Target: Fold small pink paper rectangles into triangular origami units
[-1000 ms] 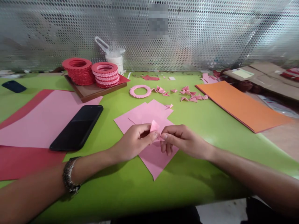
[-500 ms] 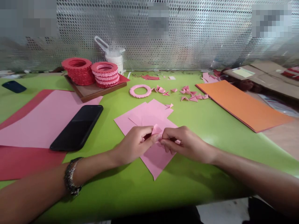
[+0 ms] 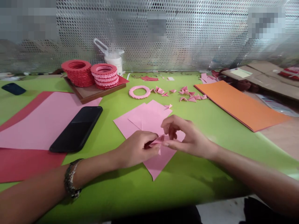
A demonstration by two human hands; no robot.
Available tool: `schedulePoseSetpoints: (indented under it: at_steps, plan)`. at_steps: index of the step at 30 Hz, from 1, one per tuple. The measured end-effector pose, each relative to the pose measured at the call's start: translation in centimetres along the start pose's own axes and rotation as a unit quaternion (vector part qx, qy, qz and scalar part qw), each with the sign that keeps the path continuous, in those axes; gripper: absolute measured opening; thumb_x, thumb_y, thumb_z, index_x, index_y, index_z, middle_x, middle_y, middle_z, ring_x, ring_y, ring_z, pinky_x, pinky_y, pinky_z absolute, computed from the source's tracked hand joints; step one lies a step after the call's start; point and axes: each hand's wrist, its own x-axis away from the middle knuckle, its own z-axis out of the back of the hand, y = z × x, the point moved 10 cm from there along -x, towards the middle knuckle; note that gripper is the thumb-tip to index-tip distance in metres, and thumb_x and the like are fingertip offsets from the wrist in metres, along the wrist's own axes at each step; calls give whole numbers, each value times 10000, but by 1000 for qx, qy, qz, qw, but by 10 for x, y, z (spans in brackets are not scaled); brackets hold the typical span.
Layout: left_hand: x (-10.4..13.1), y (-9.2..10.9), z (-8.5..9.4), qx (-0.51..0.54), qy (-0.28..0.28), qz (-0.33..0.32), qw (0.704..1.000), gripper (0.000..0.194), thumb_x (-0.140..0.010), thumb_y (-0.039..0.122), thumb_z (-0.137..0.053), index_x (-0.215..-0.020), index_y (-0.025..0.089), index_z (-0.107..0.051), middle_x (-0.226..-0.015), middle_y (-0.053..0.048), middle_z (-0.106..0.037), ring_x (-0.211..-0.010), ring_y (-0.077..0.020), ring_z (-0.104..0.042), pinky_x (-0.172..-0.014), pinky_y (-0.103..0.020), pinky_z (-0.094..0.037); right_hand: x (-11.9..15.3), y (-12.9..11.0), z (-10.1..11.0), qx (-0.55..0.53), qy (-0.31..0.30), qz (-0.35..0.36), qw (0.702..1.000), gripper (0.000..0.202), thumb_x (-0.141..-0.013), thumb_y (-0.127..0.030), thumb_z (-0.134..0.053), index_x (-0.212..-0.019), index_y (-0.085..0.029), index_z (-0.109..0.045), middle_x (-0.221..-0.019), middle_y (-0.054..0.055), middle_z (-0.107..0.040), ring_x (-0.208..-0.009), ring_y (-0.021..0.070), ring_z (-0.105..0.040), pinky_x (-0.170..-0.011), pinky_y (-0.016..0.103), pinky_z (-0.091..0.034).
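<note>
1. Pink paper, folded small, is the thing between the hands: the folded piece (image 3: 157, 142) sits at the left hand's fingertips, above the lower pink sheet (image 3: 155, 166).
2. The left hand (image 3: 134, 147) is nearly closed, thumb below and fingers above, with the folded piece pinched between them. Its fingers hide much of the paper.
3. The right hand (image 3: 193, 140) is partly open, thumb and forefinger well parted, the other fingers curled. Its thumb tip is just beside the folded piece; whether it touches, I cannot tell.
4. From the left hand, the folded piece lies inward, to the right; from the right hand, it lies to the left and slightly nearer the body, past the thumb tip. The left hand is the nearer, being in contact.
5. The long axis seems to run crosswise, from the left fingertips towards the right thumb, with a pale point hanging down by the left thumb. The covered part makes this uncertain.
6. Beyond the hands, overlapping pink sheets (image 3: 154, 115) lie flat on the green worktop (image 3: 105, 189). Farther off sit a pink paper ring (image 3: 130, 92) and, to its right, loose folded triangles (image 3: 192, 99). A black smartphone (image 3: 77, 129) rests left of the sheets, partly over larger paper.
</note>
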Motion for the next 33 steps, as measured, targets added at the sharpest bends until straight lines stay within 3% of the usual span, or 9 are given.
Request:
schedulePoseSetpoints:
  at_steps: [4, 10, 14, 16, 22, 28, 33]
  plan:
    - [0, 6, -2, -15, -15, -20, 1000, 187, -768, 126, -423, -584, 156, -416, -525, 65, -354, -465, -65, -315, -430, -188, -255, 0, -3, -13, -68, -41, -4, 997, 45, -786, -137, -527, -830, -128, -531, -702, 10, -545, -574, 68, -487, -506, 192, -412]
    - [2, 12, 13, -14, 50, -42, 998, 186, -869, 241, -377, -762, 158, -504, -641, 26, -492, -523, -84, -414, -453, -194, -307, 0, 21, -15, -263, -9, -122, 957, 43, -802, -144, -517, -783, -124, -484, -623, -20, -566, -528, 43, -542, -497, 165, -452]
    - [3, 11, 20, 15, 90, -38, 995, 145, -882, 244, -382, -809, 170, -483, -609, 50, -463, -485, -67, -396, -434, -174, -303, 0, 27, -21, -333, -15, -155, 930, 68, -796, -136, -534, -752, -112, -490, -648, -9, -595, -556, 37, -577, -542, 157, -491]
    - [4, 11, 24, 10, 108, -40, 993, 146, -878, 244, -400, -777, 170, -475, -574, 62, -434, -464, -59, -375, -425, -166, -295, 0, 27, -25, -351, -24, -157, 923, 53, -793, -122, -539, -767, -108, -494, -655, -9, -599, -566, 36, -584, -557, 155, -496]
    - [2, 5, 21, 68, 81, -16, 994, 166, -890, 283, -373, -794, 175, -455, -547, 71, -435, -409, -49, -375, -377, -152, -284, -1, 19, -25, -382, -68, -107, 915, 141, -784, -41, -521, -897, -116, -481, -777, 0, -605, -694, 38, -605, -667, 161, -485]
    - [4, 11, 29, 21, 119, -33, 992, 182, -866, 278, -421, -735, 163, -474, -577, 58, -420, -496, -67, -359, -448, -172, -282, -1, 16, -26, -413, -93, -93, 901, 139, -798, -40, -507, -917, -109, -486, -803, 1, -597, -711, 40, -614, -692, 174, -494]
    - [5, 9, 28, 16, 108, -16, 994, 189, -862, 290, -418, -728, 167, -468, -565, 61, -393, -491, -74, -343, -451, -180, -275, 0, 17, -29, -428, -104, -103, 892, 121, -789, -51, -532, -890, -109, -496, -805, 1, -616, -717, 35, -621, -703, 172, -502]
